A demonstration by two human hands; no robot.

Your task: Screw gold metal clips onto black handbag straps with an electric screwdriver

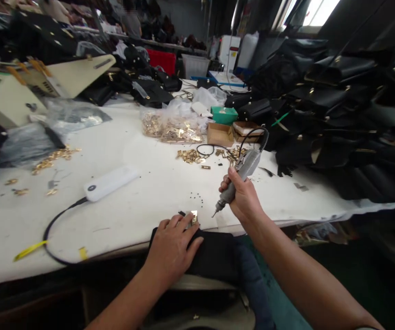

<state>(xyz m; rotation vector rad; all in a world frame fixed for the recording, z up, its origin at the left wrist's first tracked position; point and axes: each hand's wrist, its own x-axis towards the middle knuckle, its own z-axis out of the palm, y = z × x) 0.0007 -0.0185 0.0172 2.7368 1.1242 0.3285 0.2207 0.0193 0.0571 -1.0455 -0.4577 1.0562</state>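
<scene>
My right hand (pixel 243 195) is wrapped around a grey electric screwdriver (pixel 231 188), its bit tilted down to the left, just above the table edge. Fingers stretched and thumb apart, my left hand (pixel 171 247) lies on a black leather piece (pixel 214 252) at the front edge. Its fingertips touch a small gold metal plate (pixel 194 217), which they partly cover. Several tiny dark screws (pixel 197 198) are scattered on the white tabletop just beyond.
A white power bank (pixel 111 183) with a black cable lies left. Gold fittings (pixel 190 156) are heaped farther back, before plastic bags of hardware (pixel 173 128) and a cardboard box (pixel 220 134). Black bags (pixel 321 105) are piled right; a cream machine (pixel 11 96) stands left.
</scene>
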